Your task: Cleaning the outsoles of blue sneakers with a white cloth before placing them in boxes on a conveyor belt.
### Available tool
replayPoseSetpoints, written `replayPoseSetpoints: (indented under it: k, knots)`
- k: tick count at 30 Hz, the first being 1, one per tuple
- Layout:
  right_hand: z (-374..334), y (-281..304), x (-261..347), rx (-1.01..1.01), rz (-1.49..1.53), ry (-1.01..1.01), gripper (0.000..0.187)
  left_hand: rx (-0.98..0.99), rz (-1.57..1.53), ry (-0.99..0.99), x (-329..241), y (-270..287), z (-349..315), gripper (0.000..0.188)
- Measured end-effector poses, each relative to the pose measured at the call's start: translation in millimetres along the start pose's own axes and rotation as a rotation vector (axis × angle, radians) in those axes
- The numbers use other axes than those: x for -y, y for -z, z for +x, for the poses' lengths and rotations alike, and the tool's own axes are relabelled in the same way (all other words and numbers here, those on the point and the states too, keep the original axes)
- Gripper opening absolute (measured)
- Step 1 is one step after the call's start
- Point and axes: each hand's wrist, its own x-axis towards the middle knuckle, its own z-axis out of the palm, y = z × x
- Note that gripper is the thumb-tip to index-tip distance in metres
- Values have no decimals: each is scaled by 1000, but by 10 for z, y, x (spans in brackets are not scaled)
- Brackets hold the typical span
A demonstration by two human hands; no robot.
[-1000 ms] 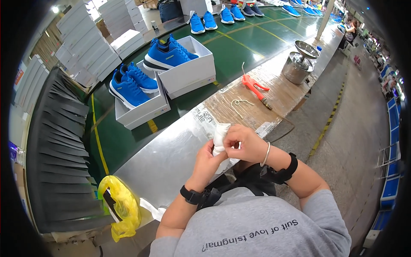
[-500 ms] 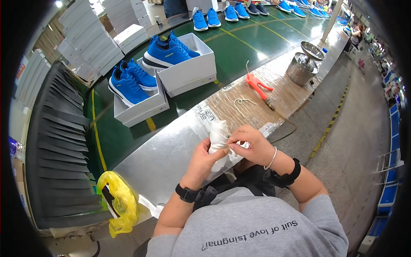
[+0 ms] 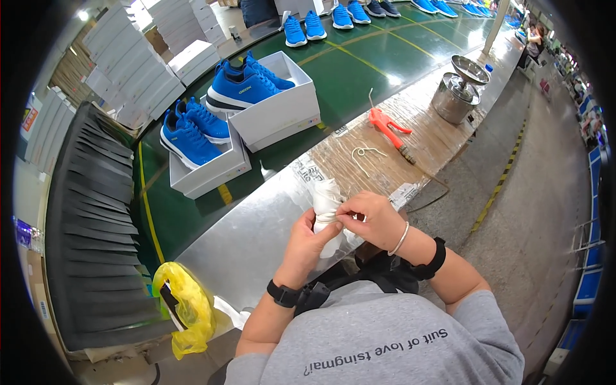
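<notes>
Over the near edge of the bench, a white bundle [image 3: 325,197], soft and creased like cloth or thin wrap, stands roughly upright between my hands. My left hand [image 3: 304,244] is closed around its lower part, with the thumb pressing on the near side. On the right side of the bundle, my right hand [image 3: 373,218] pinches at the folds with thumb and forefinger. A thin white band or strand seems to run round the bundle there, but the fingers hide most of it. What lies inside the wrapping cannot be seen.
Beyond the hands lie a red air blow gun [image 3: 388,131] with a hose, a loop of pale cord [image 3: 366,157] and a steel pot-like dispenser [image 3: 455,99]. Blue sneakers [image 3: 189,135] sit in white boxes [image 3: 279,112] on the green conveyor [image 3: 359,70]. A yellow plastic bag [image 3: 196,308] hangs at left.
My right fingers have shifted slightly left against the bundle, whose top leans a little differently. The boxed sneakers appear slightly further left, and the whole view has shifted a bit.
</notes>
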Motion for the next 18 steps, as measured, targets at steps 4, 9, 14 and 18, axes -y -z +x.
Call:
replayPoseSetpoints:
  k: [4, 9, 14, 18]
  knots:
    - [32, 11, -30, -49, -91, 55, 8, -55, 27, -59, 1, -44, 38, 38]
    - [64, 90, 60, 94, 13, -34, 8, -12, 83, -60, 26, -28, 64, 44]
    - [77, 106, -31, 110, -8, -38, 10, 4, 101, -82, -55, -73, 85, 44]
    - [55, 149, -57, 106, -65, 124, 12, 84, 31, -40, -118, -81, 80, 46]
